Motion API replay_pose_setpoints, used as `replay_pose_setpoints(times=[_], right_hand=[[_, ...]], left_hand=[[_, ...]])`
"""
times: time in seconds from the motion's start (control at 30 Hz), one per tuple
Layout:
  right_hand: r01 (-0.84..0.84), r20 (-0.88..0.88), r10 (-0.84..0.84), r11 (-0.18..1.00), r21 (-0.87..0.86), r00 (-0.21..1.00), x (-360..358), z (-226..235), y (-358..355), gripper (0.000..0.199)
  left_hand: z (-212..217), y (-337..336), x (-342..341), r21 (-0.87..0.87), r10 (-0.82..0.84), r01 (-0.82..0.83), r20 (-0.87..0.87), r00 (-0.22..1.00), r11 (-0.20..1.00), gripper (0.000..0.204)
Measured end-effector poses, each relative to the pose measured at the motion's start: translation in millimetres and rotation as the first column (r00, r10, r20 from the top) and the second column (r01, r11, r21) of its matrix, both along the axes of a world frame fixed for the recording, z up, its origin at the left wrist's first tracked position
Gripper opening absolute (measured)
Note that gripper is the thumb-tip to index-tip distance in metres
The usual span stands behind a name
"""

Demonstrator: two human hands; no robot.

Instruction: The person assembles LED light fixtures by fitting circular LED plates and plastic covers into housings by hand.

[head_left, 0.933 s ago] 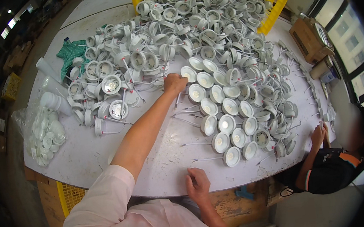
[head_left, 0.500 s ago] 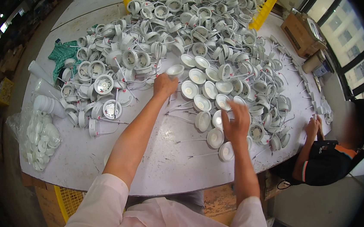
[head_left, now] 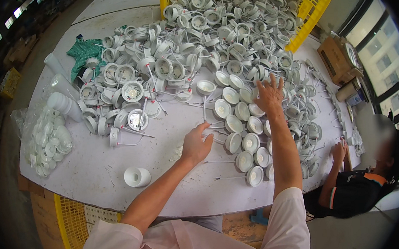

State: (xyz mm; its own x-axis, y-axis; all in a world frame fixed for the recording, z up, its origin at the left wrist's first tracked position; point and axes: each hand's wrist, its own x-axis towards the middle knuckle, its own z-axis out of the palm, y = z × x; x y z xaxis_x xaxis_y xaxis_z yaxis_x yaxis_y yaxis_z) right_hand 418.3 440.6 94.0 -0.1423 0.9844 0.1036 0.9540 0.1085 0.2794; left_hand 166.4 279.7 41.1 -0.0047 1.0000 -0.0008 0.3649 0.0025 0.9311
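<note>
White round lamp housings with thin wire leads lie in a big heap (head_left: 243,30). Before me, several with pale diffuser covers (head_left: 222,108) are laid in slanting rows, their leads pointing left. My left hand (head_left: 196,145) is low over the table left of these rows, thumb and forefinger apart. Its forefinger is close to the hanging lead of a covered housing (head_left: 205,87) at the far end; whether it touches the lead I cannot tell. Beyond the rows, my right hand (head_left: 270,97) reaches over the heap with fingers spread, nothing visible in it.
A short stack of white cups (head_left: 136,176) is at the near left. Further left are a clear bag of white covers (head_left: 51,142) and a green cloth (head_left: 86,53). A yellow crate (head_left: 315,7) holds part of the heap. Another person (head_left: 363,176) works at the right edge.
My left hand has let go of a covered housing at the rows' far end and drawn back toward me. My right hand has moved farther out over the heap. The view has shifted slightly.
</note>
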Motion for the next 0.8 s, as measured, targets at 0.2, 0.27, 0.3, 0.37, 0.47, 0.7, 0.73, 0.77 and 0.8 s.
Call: replay_pose_setpoints(times=[0.2, 0.27, 0.3, 0.37, 0.47, 0.7, 0.73, 0.77, 0.8], right_hand=[[-0.047, -0.073, 0.047, 0.999, 0.008, 0.996, 17.5, -7.9, -1.1, 0.071], [-0.017, -0.082, 0.018, 1.0, 0.009, 0.996, 18.0, -1.2, -2.0, 0.073], [-0.027, -0.081, 0.027, 1.0, 0.008, 0.996, 17.9, 3.4, -1.8, 0.073], [0.056, -0.21, -0.057, 0.998, -0.013, 0.976, 25.0, 12.3, -0.3, 0.076], [0.138, -0.336, -0.127, 0.99, 0.008, 0.933, 42.6, 25.4, 0.1, 0.079], [0.106, -0.662, 0.114, 0.953, 0.283, 0.741, 45.8, 56.3, -45.2, 0.083], [0.025, -0.676, 0.254, 0.927, 0.374, 0.692, 36.6, 59.0, -60.4, 0.082], [-0.049, -0.673, 0.388, 0.885, 0.463, 0.63, 24.8, 63.9, -79.3, 0.082], [-0.057, -0.776, 0.372, 0.914, 0.401, 0.509, -0.2, 75.1, -105.2, 0.084]], left_hand=[[-2.1, -31.1, -7.8, -0.027, -0.039, 0.04, 0.052, 0.998, 0.999, 0.036], [-5.7, -43.2, -11.0, -0.013, -0.04, 0.041, 0.069, 0.997, 0.999, 0.034], [-7.0, -49.8, -12.8, -0.001, -0.05, 0.05, 0.082, 0.995, 0.999, 0.032], [-4.5, -62.9, -15.5, 0.01, -0.063, 0.062, 0.108, 0.992, 0.998, 0.031], [-2.8, -78.5, -18.5, 0.016, -0.106, 0.105, 0.134, 0.985, 0.994, 0.026], [15.6, -112.6, -22.9, 0.091, -0.176, 0.167, 0.093, 0.98, 0.982, 0.025], [25.5, -115.9, -23.2, 0.092, -0.17, 0.162, 0.094, 0.981, 0.983, 0.025], [40.2, -118.3, -22.2, 0.234, -0.196, 0.176, 0.068, 0.978, 0.956, 0.027], [54.1, -120.7, -22.9, 0.364, -0.212, 0.184, 0.038, 0.976, 0.913, 0.03]])
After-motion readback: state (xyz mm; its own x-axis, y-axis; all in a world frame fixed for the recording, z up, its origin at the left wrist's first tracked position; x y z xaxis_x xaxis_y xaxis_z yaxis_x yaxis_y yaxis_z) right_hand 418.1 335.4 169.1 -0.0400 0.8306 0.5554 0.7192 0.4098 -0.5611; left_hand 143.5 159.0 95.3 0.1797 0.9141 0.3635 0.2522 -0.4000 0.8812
